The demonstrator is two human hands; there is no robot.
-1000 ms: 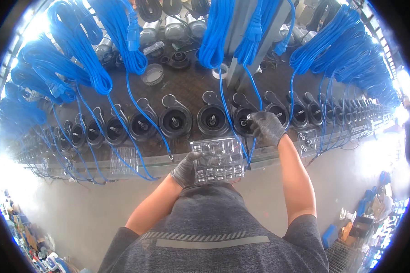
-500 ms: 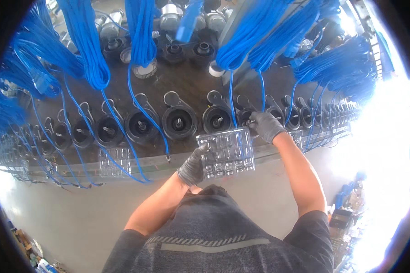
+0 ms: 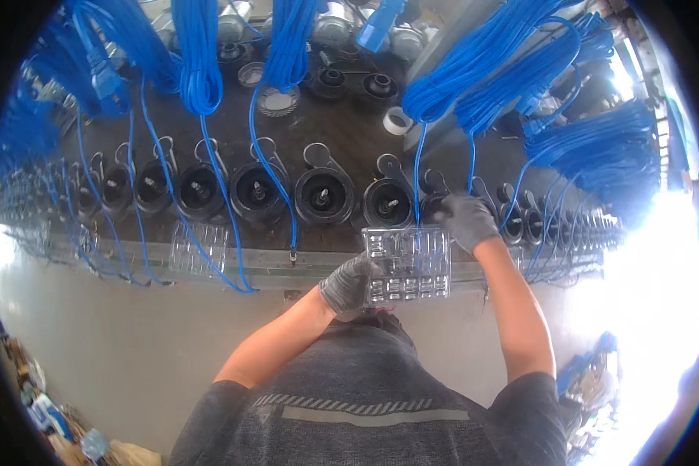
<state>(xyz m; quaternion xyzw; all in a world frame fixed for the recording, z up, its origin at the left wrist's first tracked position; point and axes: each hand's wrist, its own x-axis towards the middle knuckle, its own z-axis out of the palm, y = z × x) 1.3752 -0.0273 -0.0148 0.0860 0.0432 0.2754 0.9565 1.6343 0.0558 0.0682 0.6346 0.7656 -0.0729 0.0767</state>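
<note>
Left hand (image 3: 348, 283) grasps the clear tray (image 3: 408, 264) at the counter's (image 3: 349, 147) near edge — right hand (image 3: 464, 221) pinches a blue cable (image 3: 418, 167); bare floor nearer.

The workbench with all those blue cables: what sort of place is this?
Most likely a factory assembly line. A long row of identical black round motor-like units lines the bench, bundles of blue cable hang above, and the gloved left hand holds a clear plastic parts tray.

Dark grey knit gloves on left hand (image 3: 349, 281) and right hand (image 3: 464, 220); bare forearms; grey short-sleeved shirt (image 3: 365, 388) with paler chest stripe.
</note>
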